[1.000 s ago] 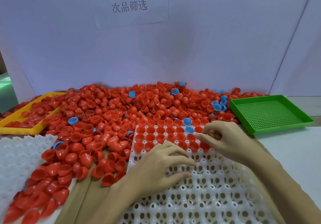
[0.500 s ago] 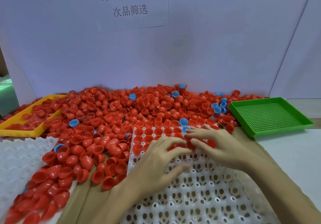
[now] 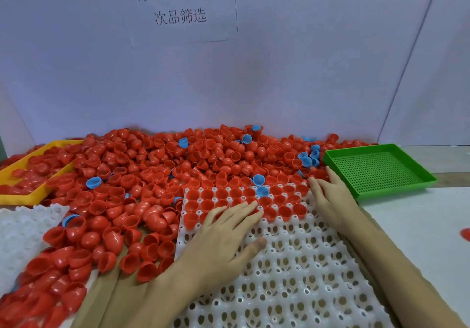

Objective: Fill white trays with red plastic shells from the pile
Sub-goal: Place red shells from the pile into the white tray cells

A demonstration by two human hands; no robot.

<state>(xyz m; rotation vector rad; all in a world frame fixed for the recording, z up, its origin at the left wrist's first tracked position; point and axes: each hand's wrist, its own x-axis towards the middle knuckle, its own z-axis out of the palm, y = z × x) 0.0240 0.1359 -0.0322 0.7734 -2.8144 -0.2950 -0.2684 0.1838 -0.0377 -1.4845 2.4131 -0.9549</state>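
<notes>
A big pile of red plastic shells (image 3: 157,175) covers the back and left of the table, with a few blue shells (image 3: 93,182) mixed in. In front of it lies a white tray (image 3: 292,276) with round cells; its far rows hold red shells (image 3: 221,195) and one blue shell (image 3: 262,191). My left hand (image 3: 223,236) lies flat on the tray, fingers straight, fingertips touching the filled rows. My right hand (image 3: 330,198) rests at the tray's far right corner, fingers stretched toward the pile's edge. Neither hand holds a shell.
A green perforated tray (image 3: 376,172) stands at the right, beside my right hand. A yellow tray (image 3: 38,187) with red shells sits at the far left. Another white tray (image 3: 17,231) lies at the left. One stray red shell (image 3: 466,233) lies at the right edge.
My right hand has moved from the tray's filled rows out to its far right corner, fingers straightening. My left hand has stayed flat on the tray, fingers now reaching the filled rows.
</notes>
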